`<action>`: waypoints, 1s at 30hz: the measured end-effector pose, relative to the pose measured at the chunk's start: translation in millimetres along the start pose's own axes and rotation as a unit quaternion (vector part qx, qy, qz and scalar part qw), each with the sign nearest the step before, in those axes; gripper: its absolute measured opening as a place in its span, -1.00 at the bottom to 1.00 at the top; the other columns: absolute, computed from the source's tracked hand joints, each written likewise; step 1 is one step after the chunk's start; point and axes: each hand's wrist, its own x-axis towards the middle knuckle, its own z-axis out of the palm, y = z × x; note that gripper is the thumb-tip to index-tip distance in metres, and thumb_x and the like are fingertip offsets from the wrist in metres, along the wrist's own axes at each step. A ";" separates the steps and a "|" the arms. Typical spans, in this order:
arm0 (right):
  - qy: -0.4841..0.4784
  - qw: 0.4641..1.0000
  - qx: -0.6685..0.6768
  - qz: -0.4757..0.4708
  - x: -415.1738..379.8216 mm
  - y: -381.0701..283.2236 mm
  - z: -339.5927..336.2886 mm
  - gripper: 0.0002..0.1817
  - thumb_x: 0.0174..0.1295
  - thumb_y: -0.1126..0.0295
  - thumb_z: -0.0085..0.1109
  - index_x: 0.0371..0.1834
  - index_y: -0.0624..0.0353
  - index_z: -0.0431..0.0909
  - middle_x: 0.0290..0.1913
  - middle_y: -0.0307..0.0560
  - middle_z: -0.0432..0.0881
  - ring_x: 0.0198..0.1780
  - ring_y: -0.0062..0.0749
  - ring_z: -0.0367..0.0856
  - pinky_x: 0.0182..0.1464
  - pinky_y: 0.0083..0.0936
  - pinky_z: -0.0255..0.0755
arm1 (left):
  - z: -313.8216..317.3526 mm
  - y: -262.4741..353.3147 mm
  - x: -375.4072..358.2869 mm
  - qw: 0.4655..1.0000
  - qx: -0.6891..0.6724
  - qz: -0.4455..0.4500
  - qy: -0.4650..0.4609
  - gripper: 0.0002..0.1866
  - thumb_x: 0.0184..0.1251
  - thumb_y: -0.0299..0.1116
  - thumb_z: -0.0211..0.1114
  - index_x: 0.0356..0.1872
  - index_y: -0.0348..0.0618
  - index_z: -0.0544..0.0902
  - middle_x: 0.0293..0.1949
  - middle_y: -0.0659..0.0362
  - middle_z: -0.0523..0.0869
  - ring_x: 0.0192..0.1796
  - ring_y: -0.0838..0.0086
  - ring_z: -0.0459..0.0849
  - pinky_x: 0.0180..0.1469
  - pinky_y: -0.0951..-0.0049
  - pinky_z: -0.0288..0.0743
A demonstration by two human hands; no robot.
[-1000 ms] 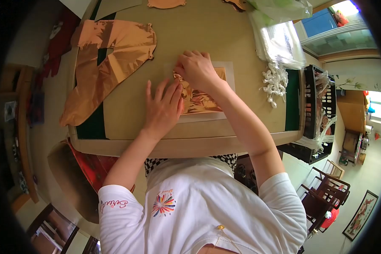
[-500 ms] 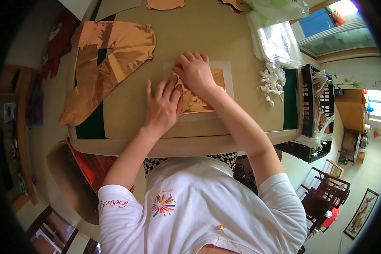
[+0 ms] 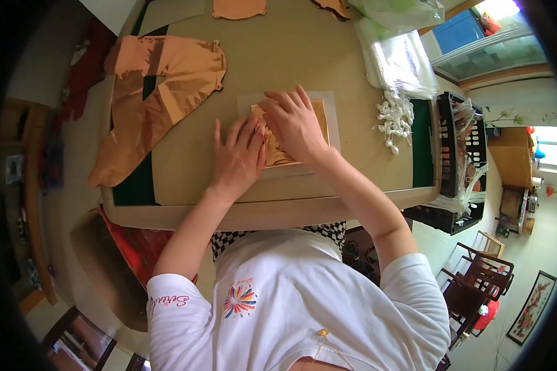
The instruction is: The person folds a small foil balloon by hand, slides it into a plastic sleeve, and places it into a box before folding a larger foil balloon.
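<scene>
On the table (image 3: pixel 328 55), left hand (image 3: pixel 238 159) and right hand (image 3: pixel 294 123) press flat, unclenched, on copper foil (image 3: pixel 277 154); sleeve script unreadable.

table (image 3: pixel 328 59) centre open above the hands | left: large copper foil balloon (image 3: pixel 158 93) blocks that side | right: plastic bags (image 3: pixel 396 59) and white clips (image 3: pixel 393 117) crowd the edge | near edge bare strip (image 3: pixel 185 179) passable beside left hand (image 3: pixel 238 157)
</scene>
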 end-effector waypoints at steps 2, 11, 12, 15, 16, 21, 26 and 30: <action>-0.041 0.999 -0.007 -0.001 -23.3 -1.9 -6.9 -0.64 0.28 0.34 0.18 0.15 0.08 0.55 0.28 -0.03 0.47 0.37 -0.13 0.36 0.47 0.04 0.04 | 0.9 0.5 -2.2 1.000 -0.008 -0.009 -0.003 -0.70 0.31 -0.33 0.25 0.03 -0.12 0.56 0.24 0.11 0.54 0.32 0.21 0.44 0.36 -0.37 0.09; -0.103 0.995 -0.010 -0.011 -48.6 -2.8 -15.0 -0.52 0.33 0.27 0.15 0.34 -0.07 0.47 0.40 -0.08 0.39 0.50 -0.21 0.23 0.50 0.06 0.05 | -2.1 -9.5 -1.6 0.999 -0.034 -0.029 -0.012 -0.70 0.30 -0.36 0.30 0.06 -0.02 0.62 0.28 0.31 0.56 0.40 0.20 0.39 0.37 -0.40 0.08; -0.099 0.995 -0.007 -0.012 -48.1 -2.8 -14.5 -0.52 0.33 0.27 0.15 0.34 -0.07 0.47 0.40 -0.08 0.40 0.50 -0.21 0.23 0.49 0.06 0.06 | -2.0 -10.0 -1.2 0.999 -0.035 -0.028 -0.012 -0.70 0.30 -0.36 0.31 0.06 -0.02 0.63 0.28 0.32 0.56 0.40 0.20 0.39 0.37 -0.40 0.08; -0.092 0.996 -0.007 -0.012 -48.4 -3.3 -14.5 -0.53 0.33 0.27 0.15 0.33 -0.05 0.48 0.39 -0.07 0.41 0.50 -0.21 0.23 0.49 0.05 0.07 | -1.3 -12.2 -1.3 0.999 -0.036 -0.030 -0.011 -0.69 0.28 -0.34 0.35 0.04 -0.01 0.63 0.27 0.32 0.57 0.39 0.20 0.40 0.36 -0.39 0.09; -0.090 0.996 -0.008 -0.012 -48.2 -3.5 -14.9 -0.54 0.33 0.27 0.15 0.32 -0.04 0.49 0.38 -0.06 0.41 0.49 -0.21 0.24 0.49 0.05 0.07 | 0.1 -13.9 -0.7 0.999 -0.037 -0.032 -0.010 -0.69 0.27 -0.32 0.36 0.04 -0.01 0.64 0.25 0.31 0.58 0.39 0.19 0.40 0.36 -0.38 0.10; -0.082 0.997 -0.007 -0.008 -48.7 -3.5 -13.2 -0.57 0.34 0.27 0.14 0.27 -0.01 0.51 0.37 -0.05 0.43 0.49 -0.20 0.24 0.49 0.04 0.08 | 9.7 -22.3 12.6 0.994 -0.082 -0.068 0.007 -0.61 0.24 -0.26 0.42 0.07 -0.01 0.59 0.27 0.18 0.52 0.41 0.16 0.35 0.35 -0.30 0.13; -0.086 0.996 -0.008 -0.007 -49.5 -3.0 -12.2 -0.58 0.34 0.26 0.13 0.27 -0.01 0.51 0.37 -0.05 0.43 0.48 -0.20 0.24 0.49 0.04 0.08 | 8.8 -33.6 25.2 0.995 -0.061 -0.074 0.032 -0.48 0.28 -0.32 0.40 0.25 -0.05 0.45 0.36 -0.02 0.39 0.45 0.04 0.28 0.39 0.01 0.18; -0.086 0.996 -0.005 -0.007 -49.4 -2.8 -11.9 -0.57 0.35 0.26 0.13 0.28 -0.02 0.50 0.37 -0.05 0.43 0.48 -0.19 0.24 0.49 0.05 0.08 | 16.0 -41.1 35.0 0.995 -0.029 -0.080 0.058 -0.50 0.31 -0.35 0.35 0.25 -0.12 0.42 0.35 -0.04 0.40 0.45 0.03 0.27 0.40 -0.02 0.18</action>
